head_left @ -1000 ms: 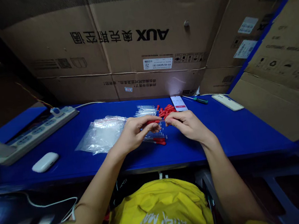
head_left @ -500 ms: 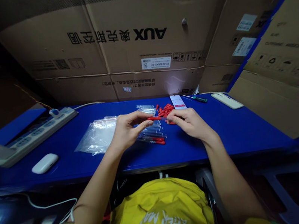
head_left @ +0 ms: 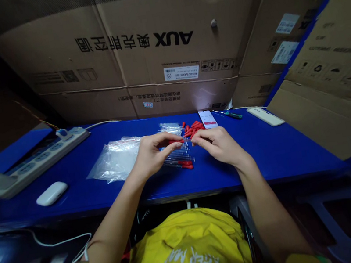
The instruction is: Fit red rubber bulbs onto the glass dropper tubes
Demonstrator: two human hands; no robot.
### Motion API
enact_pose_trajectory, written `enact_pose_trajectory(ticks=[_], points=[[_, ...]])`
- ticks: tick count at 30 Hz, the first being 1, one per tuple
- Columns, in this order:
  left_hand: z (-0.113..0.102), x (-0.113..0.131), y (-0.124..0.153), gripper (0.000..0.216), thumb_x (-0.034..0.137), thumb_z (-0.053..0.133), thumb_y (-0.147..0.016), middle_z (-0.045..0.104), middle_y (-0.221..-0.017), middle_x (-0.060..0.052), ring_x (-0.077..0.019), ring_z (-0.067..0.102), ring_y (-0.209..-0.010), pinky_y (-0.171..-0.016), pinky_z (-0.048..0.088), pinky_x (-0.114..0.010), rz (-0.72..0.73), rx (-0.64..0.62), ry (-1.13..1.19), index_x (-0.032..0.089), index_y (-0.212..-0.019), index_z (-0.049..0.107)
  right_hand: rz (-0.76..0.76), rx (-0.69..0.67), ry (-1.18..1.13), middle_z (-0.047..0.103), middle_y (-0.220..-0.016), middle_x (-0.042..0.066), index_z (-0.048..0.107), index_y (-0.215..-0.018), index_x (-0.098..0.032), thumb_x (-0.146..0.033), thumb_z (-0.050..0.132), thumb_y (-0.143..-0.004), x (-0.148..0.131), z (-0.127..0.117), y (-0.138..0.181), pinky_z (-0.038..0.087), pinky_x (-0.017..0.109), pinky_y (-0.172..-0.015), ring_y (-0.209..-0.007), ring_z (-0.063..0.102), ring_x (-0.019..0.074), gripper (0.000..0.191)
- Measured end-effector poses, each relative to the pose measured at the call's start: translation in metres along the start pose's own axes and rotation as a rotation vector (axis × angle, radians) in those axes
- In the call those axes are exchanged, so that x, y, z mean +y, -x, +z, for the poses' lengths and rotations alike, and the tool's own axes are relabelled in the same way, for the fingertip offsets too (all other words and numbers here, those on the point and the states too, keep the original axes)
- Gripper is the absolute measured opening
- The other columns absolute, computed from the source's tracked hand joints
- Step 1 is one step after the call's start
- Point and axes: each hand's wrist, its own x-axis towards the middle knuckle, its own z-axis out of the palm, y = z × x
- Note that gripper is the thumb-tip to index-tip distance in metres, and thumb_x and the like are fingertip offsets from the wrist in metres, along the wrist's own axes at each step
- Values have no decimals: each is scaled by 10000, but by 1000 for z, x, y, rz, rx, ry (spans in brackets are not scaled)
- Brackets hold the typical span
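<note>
My left hand (head_left: 154,155) is closed, its thumb and fingers pinching a red rubber dropper bulb (head_left: 177,141) that the fingers partly cover. A short stretch of clear glass dropper tube (head_left: 188,140) shows between my two hands. My right hand (head_left: 217,145) pinches the other end of this tube with thumb and forefinger. Below the hands, several loose glass tubes (head_left: 183,151) lie on the blue table (head_left: 249,159). Droppers with red bulbs fitted (head_left: 185,164) lie at their near end. Behind my fingers is a pile of loose red bulbs (head_left: 195,127).
Clear plastic bags (head_left: 113,159) lie left of the tubes. Further left are a white earbud case (head_left: 52,193) and a power strip (head_left: 40,159). At the back are a lit phone (head_left: 207,118), a screwdriver (head_left: 233,115) and a pale phone (head_left: 265,116). Cardboard (head_left: 142,3) walls the table.
My right hand has shifted slightly left, and the two hands are closer together. Less of the red bulb shows past my left fingers. The view has shifted a little.
</note>
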Motion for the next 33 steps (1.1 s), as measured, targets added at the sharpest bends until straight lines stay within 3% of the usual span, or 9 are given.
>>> enact_pose_trajectory(ticks=[9,15,26,31,33], points=[[-3,-1,1,245,407,851,-906,857,-897,-88,-205,819,-801,-761,653,-278,25,17,-32,171,-969,871,-56,19,45,742,-783,24,741,-889,-201,-307,571,-1095,1,9,0,425,299,-696,-704,659,172,287],[1,-1,1,223,388,839,-921,854,-886,-85,-196,814,-788,-738,637,-260,52,19,-30,170,-958,868,-57,25,39,781,-859,42,742,-856,-201,-306,571,-1098,-2,9,0,433,305,-706,-734,673,176,314],[6,-1,3,190,365,853,-906,854,-873,-73,-192,813,-771,-716,638,-248,77,40,-25,178,-931,868,-51,32,-6,708,-731,14,717,-832,-198,-319,572,-1092,-2,18,-1,395,296,-654,-652,615,158,322],[9,2,3,180,354,843,-918,850,-892,-63,-180,813,-785,-768,656,-252,57,18,58,179,-961,856,-68,48,-38,705,-735,14,726,-855,-195,-324,544,-1107,-6,25,-6,406,295,-662,-659,615,156,336],[5,4,2,284,364,886,-873,845,-920,-55,-181,813,-827,-800,658,-254,25,27,70,186,-1089,835,-80,61,-46,751,-805,28,743,-893,-198,-310,552,-1105,-7,24,-7,436,297,-702,-721,661,168,307]])
